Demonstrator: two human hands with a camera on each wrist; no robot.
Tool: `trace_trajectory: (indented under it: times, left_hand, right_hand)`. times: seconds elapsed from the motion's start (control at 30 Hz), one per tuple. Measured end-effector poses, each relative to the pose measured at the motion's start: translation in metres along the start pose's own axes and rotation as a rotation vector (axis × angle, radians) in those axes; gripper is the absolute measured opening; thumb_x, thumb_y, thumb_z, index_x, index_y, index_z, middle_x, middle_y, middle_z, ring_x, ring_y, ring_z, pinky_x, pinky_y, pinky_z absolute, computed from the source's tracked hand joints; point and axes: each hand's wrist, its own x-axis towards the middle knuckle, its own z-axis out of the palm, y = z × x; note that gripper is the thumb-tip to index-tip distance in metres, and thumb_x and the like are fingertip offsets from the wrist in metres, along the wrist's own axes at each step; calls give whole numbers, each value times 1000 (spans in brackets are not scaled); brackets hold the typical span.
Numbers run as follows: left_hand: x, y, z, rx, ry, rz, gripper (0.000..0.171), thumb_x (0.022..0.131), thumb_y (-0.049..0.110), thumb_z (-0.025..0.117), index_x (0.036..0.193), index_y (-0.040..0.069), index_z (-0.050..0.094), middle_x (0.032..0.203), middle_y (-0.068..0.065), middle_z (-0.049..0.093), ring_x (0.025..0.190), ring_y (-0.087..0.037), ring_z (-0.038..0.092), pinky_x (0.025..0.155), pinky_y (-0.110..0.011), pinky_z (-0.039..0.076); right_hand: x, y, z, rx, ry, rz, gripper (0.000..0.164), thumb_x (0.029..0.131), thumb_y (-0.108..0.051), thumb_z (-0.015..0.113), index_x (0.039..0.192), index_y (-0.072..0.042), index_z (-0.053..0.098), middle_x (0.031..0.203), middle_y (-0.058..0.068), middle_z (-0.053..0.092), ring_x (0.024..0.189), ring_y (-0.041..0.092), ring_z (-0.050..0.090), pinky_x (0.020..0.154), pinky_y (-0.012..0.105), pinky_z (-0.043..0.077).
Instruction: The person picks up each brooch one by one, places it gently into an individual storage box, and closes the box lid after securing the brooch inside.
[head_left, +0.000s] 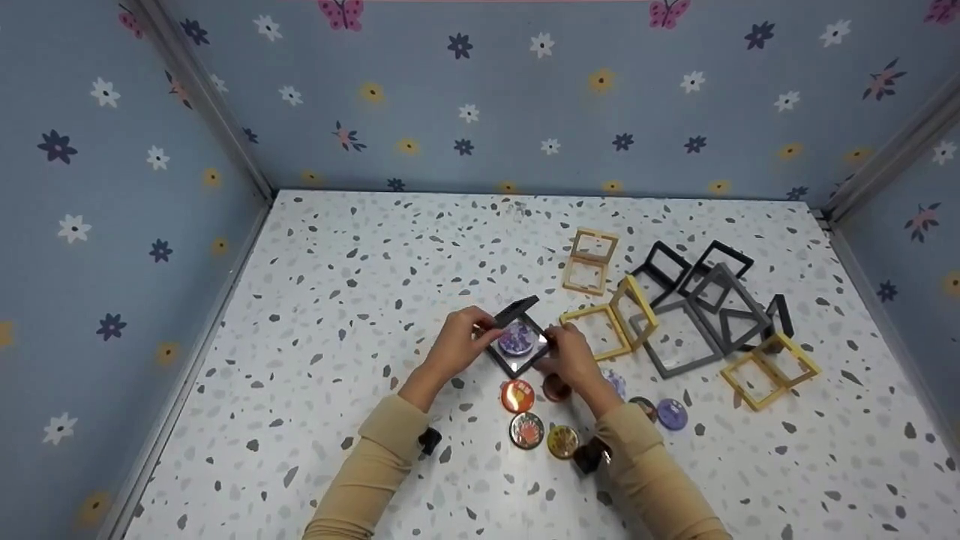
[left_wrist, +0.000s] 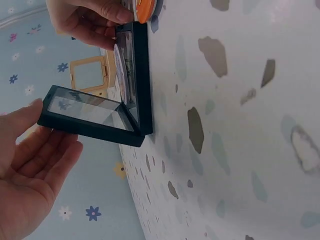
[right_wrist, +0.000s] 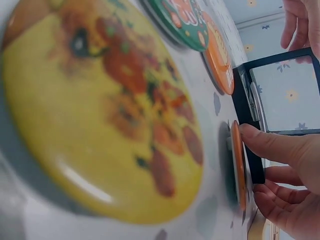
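A black hinged display frame (head_left: pixel 514 370) with clear film windows stands partly opened on the table. A round purple badge (head_left: pixel 517 339) lies on the film of its lower half. My left hand (head_left: pixel 456 341) pinches the raised lid (left_wrist: pixel 90 132) at its free edge, thumb on one side and fingers on the other. At the opposite side, my right hand (head_left: pixel 574 356) holds the frame's lower half by its edge, with the thumb (right_wrist: pixel 265 142) close by a brown-orange badge (right_wrist: pixel 238 165). In the left wrist view the purple badge shows edge-on inside the frame.
Near my forearms lie a red-orange badge (head_left: pixel 517 396), a green-rimmed badge (head_left: pixel 526 430) and a yellow flowered badge (head_left: pixel 562 442). Another purple badge (head_left: pixel 672 414) is farther right. Several opened frames stand to the right, including a yellow one (head_left: pixel 600 315) and a grey one (head_left: pixel 686 367).
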Motion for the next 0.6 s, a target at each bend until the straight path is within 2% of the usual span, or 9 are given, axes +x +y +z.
trace_trajectory:
  times: [0.17, 0.37, 0.6]
  left_hand:
    - [-4, 2, 8, 19, -26, 33, 15, 77, 12, 68, 84, -1, 64, 80, -9, 59, 73, -18, 57, 67, -31, 50]
    - [-6, 2, 17, 37, -47, 49, 15, 73, 10, 71, 82, -1, 65, 80, -8, 60, 73, -18, 57, 68, -30, 49]
    - [-9, 2, 25, 110, -88, 72, 14, 70, 8, 73, 78, 1, 64, 80, -8, 57, 74, -19, 54, 69, -29, 45]
  right_hand:
    - [0, 1, 1, 15, 3, 11, 36, 60, -10, 77, 89, 3, 62, 81, 10, 50, 71, 23, 48, 66, 37, 42]
    - [-1, 1, 1, 13, 16, 2, 33, 60, -10, 77, 85, 2, 62, 78, 9, 49, 68, 21, 45, 62, 36, 40]
    - [-1, -1, 0, 29, 26, 26, 32, 59, -9, 78, 84, 3, 61, 75, 9, 48, 66, 21, 45, 61, 35, 40]
